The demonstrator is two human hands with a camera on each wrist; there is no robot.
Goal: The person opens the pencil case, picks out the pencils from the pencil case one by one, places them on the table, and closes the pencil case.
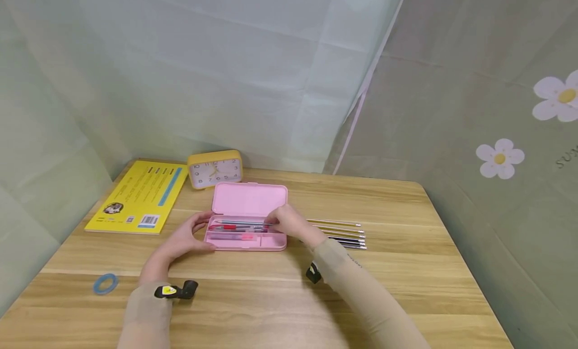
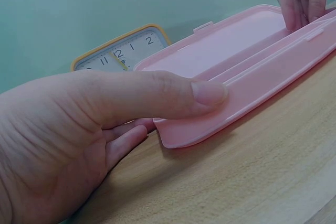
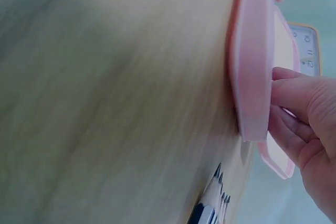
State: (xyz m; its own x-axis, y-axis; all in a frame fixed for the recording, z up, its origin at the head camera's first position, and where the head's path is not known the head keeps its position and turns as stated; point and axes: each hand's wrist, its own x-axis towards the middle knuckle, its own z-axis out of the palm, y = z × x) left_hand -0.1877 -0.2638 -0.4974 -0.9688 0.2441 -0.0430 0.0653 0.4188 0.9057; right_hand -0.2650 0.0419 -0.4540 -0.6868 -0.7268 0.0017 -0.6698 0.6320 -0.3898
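Observation:
A pink pencil case (image 1: 250, 198) lies open on the table, its lid folded back. My left hand (image 1: 182, 238) grips the case's left end, thumb (image 2: 207, 95) on the front wall and fingers behind. Inside the case my right hand (image 1: 291, 222) has its curled fingers at the right end of a grey-blue pencil (image 1: 241, 222) and pinches it; the fingertips are partly hidden. Beside that pencil in the back compartment is a red-capped pen (image 1: 226, 228). The front compartment holds a pink, clear-bodied pen (image 1: 232, 237).
Several pencils (image 1: 340, 233), yellow and dark, lie in a row right of the case, partly under my right forearm. A yellow clock (image 1: 215, 170) stands behind the case. A yellow book (image 1: 137, 196) lies at the left, with a blue ring (image 1: 106, 284) nearer the front.

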